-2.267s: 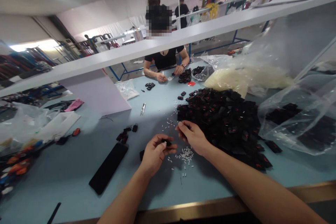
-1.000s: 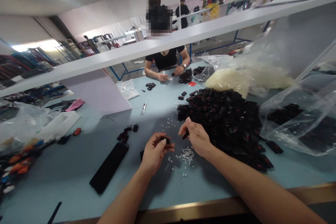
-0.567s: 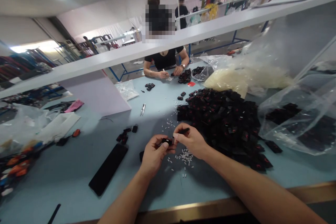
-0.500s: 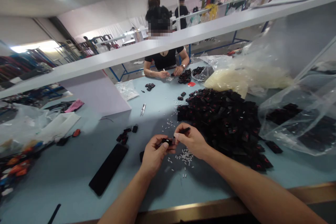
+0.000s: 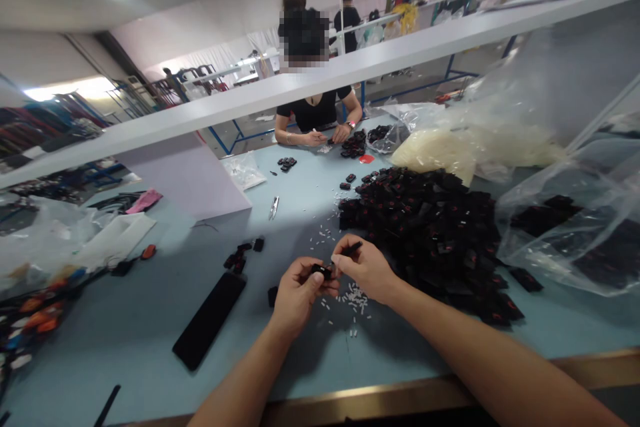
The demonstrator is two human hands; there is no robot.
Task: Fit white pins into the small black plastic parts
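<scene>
Between thumb and fingers, my left hand (image 5: 297, 292) pinches a small black piece (image 5: 321, 271), a flat plastic-looking part with a pale spot on it. My right hand (image 5: 364, 268) is closed around a thin black pen-like tool (image 5: 354, 249), its upper end sticking out past the fingers. The right fingertips meet the near side of the black piece, and what lies right between them is too small to make out. Beneath both hands, small white pegs (image 5: 356, 297) are scattered on the blue-grey table (image 5: 320, 363).
A large heap of black pieces (image 5: 425, 233) lies to the right, beside clear plastic bags (image 5: 575, 227). On the left are a black phone (image 5: 210, 320), a few black pieces (image 5: 243, 257) and snips (image 5: 273, 207). A white shelf (image 5: 300, 87) crosses ahead; a co-worker (image 5: 320, 113) sits beyond it.
The view has shifted slightly. Both hands stay together at the same spot, and the black piece in my left hand appears turned a little, its white mark less visible.
</scene>
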